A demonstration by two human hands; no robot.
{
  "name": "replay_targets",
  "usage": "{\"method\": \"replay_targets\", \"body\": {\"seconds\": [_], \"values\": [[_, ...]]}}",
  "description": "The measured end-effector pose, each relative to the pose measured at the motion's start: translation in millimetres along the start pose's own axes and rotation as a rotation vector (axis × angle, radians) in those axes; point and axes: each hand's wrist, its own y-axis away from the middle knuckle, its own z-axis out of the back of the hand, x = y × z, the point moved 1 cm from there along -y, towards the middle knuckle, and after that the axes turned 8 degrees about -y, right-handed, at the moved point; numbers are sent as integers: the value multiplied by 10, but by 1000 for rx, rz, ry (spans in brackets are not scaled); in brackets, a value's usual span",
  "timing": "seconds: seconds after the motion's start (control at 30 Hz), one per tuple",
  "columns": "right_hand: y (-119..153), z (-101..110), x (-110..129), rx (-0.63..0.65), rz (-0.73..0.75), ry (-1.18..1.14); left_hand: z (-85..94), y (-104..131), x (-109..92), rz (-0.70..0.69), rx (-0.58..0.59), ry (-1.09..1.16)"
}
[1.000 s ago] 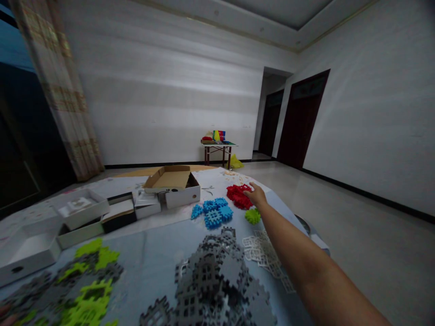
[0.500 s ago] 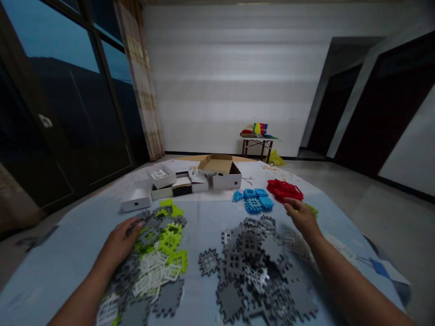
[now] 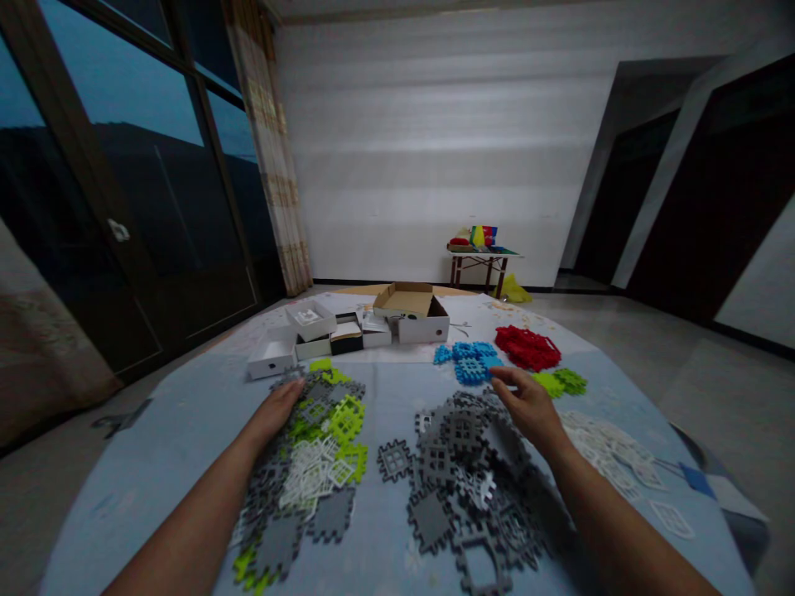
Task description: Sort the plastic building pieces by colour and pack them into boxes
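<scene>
My left hand [image 3: 277, 410] rests at the upper left edge of a mixed pile of grey, green [image 3: 346, 418] and white pieces [image 3: 309, 472]; what its fingers hold, if anything, is hidden. Above the far right side of the large grey pile [image 3: 463, 434], my right hand [image 3: 525, 401] has its thumb and fingers apart, with nothing visible in them. Just beyond its fingertips lie the blue pieces [image 3: 470, 370]. Red pieces [image 3: 527, 348] are stacked behind it, and green pieces [image 3: 568, 382] and white frames [image 3: 612, 447] lie to its right.
Open white boxes [image 3: 273, 352] and a larger box with a brown inside [image 3: 423, 329] stand at the back of the cloth-covered round table [image 3: 155, 455]. A small table [image 3: 481, 253] with colourful items is by the far wall.
The view has shifted, so the table contents appear further right. My right hand has moved left, from near the red pieces to beside the blue ones. My left hand remains at its pile.
</scene>
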Motion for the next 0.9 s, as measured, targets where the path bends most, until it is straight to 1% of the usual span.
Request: {"method": "replay_targets", "body": {"seconds": [0.1, 0.2, 0.3, 0.33, 0.4, 0.5, 0.57, 0.63, 0.7, 0.9], "values": [[34, 12, 6, -17, -5, -11, 39, -48, -23, 26, 13, 3], [77, 69, -56, -34, -37, -12, 108, -99, 24, 65, -28, -43], [118, 128, -149, -54, -69, 5, 141, -48, -12, 49, -50, -119], [129, 142, -175, -57, -68, 15, 131, -8, -64, 18, -37, -144], [142, 157, -210, -59, -52, 37, 75, 89, -219, -78, 24, -192], [147, 160, -222, -48, -20, 60, -63, 213, -489, -225, 146, -265], [147, 162, -217, -33, 0, 76, -150, 253, -621, -280, 209, -320], [147, 171, -212, -23, 18, 92, -209, 259, -692, -300, 254, -375], [147, 189, -211, -23, 28, 100, -236, 242, -720, -299, 284, -425], [134, 228, -237, -33, 33, 103, -221, 188, -796, -272, 331, -509]]}}
